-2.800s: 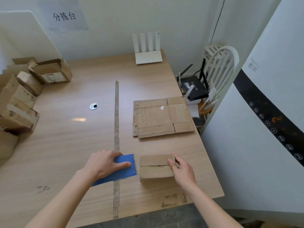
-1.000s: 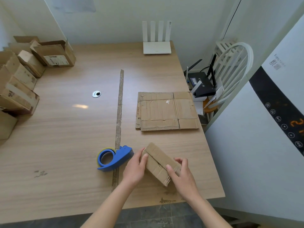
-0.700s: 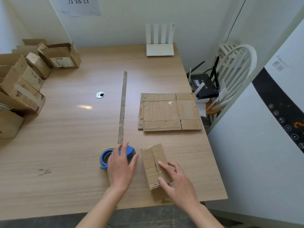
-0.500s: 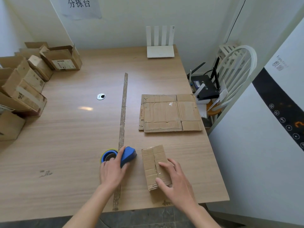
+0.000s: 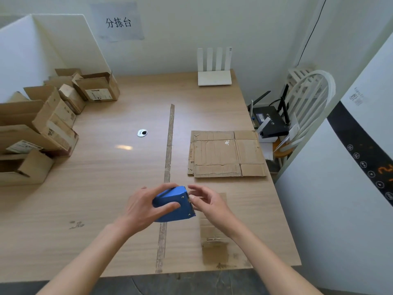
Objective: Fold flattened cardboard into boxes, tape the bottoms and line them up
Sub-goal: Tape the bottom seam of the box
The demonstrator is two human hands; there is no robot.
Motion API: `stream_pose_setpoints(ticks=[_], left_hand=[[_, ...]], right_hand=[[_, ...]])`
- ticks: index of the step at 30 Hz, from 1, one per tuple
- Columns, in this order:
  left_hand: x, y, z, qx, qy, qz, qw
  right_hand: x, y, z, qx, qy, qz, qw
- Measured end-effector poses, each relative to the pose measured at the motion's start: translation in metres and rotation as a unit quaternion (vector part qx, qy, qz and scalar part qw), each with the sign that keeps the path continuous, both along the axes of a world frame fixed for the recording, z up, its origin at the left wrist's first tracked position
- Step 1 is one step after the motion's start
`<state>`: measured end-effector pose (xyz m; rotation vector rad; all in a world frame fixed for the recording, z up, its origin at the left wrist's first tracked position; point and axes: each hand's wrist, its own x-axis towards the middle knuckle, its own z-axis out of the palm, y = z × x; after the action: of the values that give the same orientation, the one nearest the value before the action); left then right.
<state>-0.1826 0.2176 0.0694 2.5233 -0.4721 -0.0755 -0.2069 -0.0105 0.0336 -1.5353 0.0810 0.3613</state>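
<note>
Left hand [image 5: 146, 207] grasps blue plastic tape dispenser [image 5: 173, 204]; right hand [image 5: 209, 202] released, fingers at serrated blade. Pull tape end clear, centre over small brown cardboard box [image 5: 213, 235] seam

A grey paper sign [image 5: 118, 22] taped to the white wall reads "分拣台" in black characters. The flattened brown cardboard sheet [image 5: 226, 153] on the wooden table carries small print running up its left edge, seemingly "ST EXPRESS". White shipping labels on the folded brown cardboard boxes [image 5: 96, 88] at the left, and grey print on the white appliance [image 5: 357, 98] at the right, are too small to read.
</note>
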Motion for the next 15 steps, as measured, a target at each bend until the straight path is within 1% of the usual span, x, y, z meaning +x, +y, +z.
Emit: stream_pose_setpoints(ticks=[3, 6, 9, 11, 15], left_hand=[[-0.002, 0.001, 0.008, 0.0, -0.008, 0.007, 1.0], [-0.005, 0.0, 0.014, -0.008, -0.016, 0.006, 1.0], [-0.008, -0.003, 0.019, -0.016, -0.017, -0.003, 1.0], [-0.008, -0.004, 0.02, -0.012, -0.014, -0.01, 1.0], [-0.006, -0.01, 0.022, 0.0, 0.003, -0.02, 1.0]], right_hand=[[-0.001, 0.001, 0.002, -0.008, -0.02, -0.032, 0.999], [-0.006, -0.001, 0.006, 0.018, -0.014, -0.034, 0.999], [-0.01, -0.002, 0.021, 0.05, 0.036, -0.025, 0.998], [-0.012, -0.006, 0.027, 0.049, 0.053, -0.019, 0.997], [-0.017, -0.017, 0.032, 0.033, 0.019, -0.01, 0.999]])
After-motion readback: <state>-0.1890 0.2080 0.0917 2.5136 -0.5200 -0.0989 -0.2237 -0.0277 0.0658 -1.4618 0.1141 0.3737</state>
